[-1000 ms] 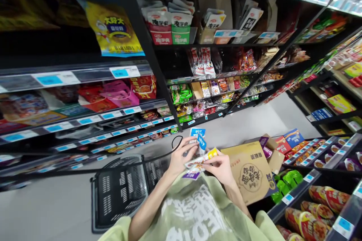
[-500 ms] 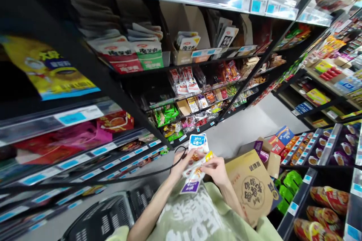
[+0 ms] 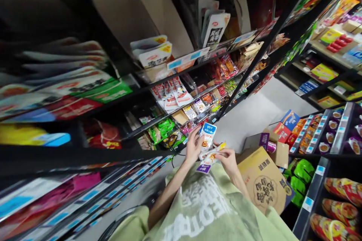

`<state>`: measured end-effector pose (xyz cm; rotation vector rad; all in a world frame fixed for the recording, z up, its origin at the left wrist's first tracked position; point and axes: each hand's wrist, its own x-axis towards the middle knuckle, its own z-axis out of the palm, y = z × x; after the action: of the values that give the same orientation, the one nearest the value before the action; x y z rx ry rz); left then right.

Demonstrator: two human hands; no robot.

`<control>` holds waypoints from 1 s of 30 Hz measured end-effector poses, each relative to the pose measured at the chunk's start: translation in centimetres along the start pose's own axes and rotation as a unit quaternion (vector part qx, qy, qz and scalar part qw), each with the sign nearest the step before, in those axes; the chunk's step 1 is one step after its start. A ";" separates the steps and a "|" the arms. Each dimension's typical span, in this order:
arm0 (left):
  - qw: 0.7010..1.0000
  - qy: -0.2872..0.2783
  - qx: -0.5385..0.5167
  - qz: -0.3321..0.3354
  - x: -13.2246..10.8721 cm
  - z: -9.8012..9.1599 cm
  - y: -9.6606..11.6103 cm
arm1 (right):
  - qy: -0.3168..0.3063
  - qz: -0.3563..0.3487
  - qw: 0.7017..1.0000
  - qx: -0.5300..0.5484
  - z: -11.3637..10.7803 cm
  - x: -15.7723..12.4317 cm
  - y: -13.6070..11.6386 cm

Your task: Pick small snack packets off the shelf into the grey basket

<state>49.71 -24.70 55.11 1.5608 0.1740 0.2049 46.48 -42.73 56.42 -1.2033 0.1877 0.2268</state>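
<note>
In front of my chest, my left hand [image 3: 194, 145] is closed round a small white snack packet with a blue top [image 3: 208, 134]. My right hand [image 3: 227, 159] pinches other small white packets, one with a yellow corner [image 3: 211, 155] and one with a purple end [image 3: 203, 168]. The packets overlap between my two hands, just below the lower shelves. Their small print is too blurred to read.
Shelves of snack packets [image 3: 155, 53] run along the left and ahead. At the right stand a large cardboard box [image 3: 261, 180], an opened box [image 3: 278, 147] and a rack of red noodle cups [image 3: 342, 212]. Grey floor [image 3: 251, 111] shows ahead. A dark basket lies partly hidden at lower left.
The view has shifted closer to the shelves. My left hand has moved up with the blue-topped packet, which now stands further apart from the packets in my right hand.
</note>
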 end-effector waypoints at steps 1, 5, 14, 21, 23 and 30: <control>1.000 0.001 -0.007 -0.011 1.0 0.7 -0.4 | 0.003 -0.001 1.000 -0.010 -0.2 1.0 -0.1; 0.993 -0.005 -0.083 -0.084 5.3 4.2 -2.8 | -0.022 -0.021 0.996 -0.088 -2.9 6.5 -1.3; 0.938 0.026 -0.247 -0.243 13.7 18.2 -7.2 | -0.165 -0.043 0.963 -0.210 -14.5 22.6 -8.4; 0.970 0.055 -0.153 -0.179 19.2 26.5 -9.5 | -0.093 0.053 0.981 -0.159 -23.4 29.9 -11.8; 0.982 0.053 -0.038 -0.178 21.4 27.3 -10.0 | -0.073 0.054 0.983 -0.161 -25.4 30.9 -12.6; 0.950 0.079 0.225 -0.202 33.8 27.1 -9.9 | -0.038 0.020 0.978 -0.205 -31.9 32.1 -14.2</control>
<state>89.23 -42.89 45.94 1.9187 0.6994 -0.0384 80.49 -75.06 49.61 -1.5976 0.1006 0.3580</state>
